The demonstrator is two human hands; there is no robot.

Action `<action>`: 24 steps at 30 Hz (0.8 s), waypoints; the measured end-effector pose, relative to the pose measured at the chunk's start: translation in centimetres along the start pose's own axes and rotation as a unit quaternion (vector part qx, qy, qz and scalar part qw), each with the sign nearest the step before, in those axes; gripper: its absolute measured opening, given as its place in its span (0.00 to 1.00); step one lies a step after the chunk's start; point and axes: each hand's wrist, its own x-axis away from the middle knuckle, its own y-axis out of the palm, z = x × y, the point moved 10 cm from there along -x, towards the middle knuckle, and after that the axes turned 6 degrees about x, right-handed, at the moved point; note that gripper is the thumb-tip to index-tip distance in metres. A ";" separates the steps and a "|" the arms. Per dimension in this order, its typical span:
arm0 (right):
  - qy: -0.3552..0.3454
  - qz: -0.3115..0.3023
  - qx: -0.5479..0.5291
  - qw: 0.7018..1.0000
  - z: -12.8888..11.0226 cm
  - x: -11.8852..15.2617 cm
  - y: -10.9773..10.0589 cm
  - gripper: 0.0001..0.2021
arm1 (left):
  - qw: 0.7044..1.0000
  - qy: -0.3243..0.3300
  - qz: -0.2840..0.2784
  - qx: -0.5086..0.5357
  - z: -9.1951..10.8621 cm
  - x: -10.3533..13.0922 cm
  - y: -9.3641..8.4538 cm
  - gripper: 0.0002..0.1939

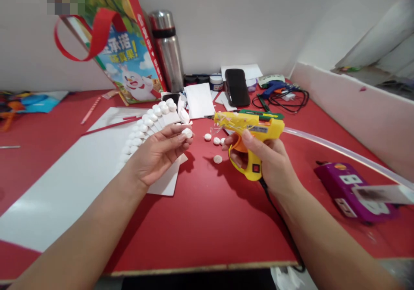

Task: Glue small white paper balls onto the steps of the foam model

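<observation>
Set against a pale wall (207, 27), with a low partition (352, 109) down the right side, probably for keeping things from sliding off. Working over a smooth red counter (200, 234), faintly glossy and worn bare along the front edge. Spread over its left part, a white sheet (71, 191), perhaps as a clean surface. Standing at the back, out of the way by the look of it, a gift box (136, 70) with a red strap, then a steel flask (171, 57) just beside it. Hands apart, both raised above the counter: right hand (274, 165) wrapped around the handle of a yellow glue gun (249, 124), with fingers at the orange trigger, likely for steady control; cannot tell of any squeeze. Nozzle pointing left, over the middle of the counter, with a long glue stick (336, 145) trailing from the rear. Left hand (158, 152) closed at the fingertips on one small white disc (186, 133), seemingly so as to leave its face exposed and skin away from the nozzle. Off to the right, a purple box (346, 186); farther back, a phone (237, 87). Curving beside the left hand, a row of white pieces (137, 135); between and beyond the hands, loose discs (217, 159), apparently for easy reach.
</observation>
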 end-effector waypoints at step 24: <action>0.046 -0.084 0.100 0.990 1.8 0.3 1.8 0.19 | 0.978 -0.044 -0.047 0.199 -2.3 -0.1 0.9 0.08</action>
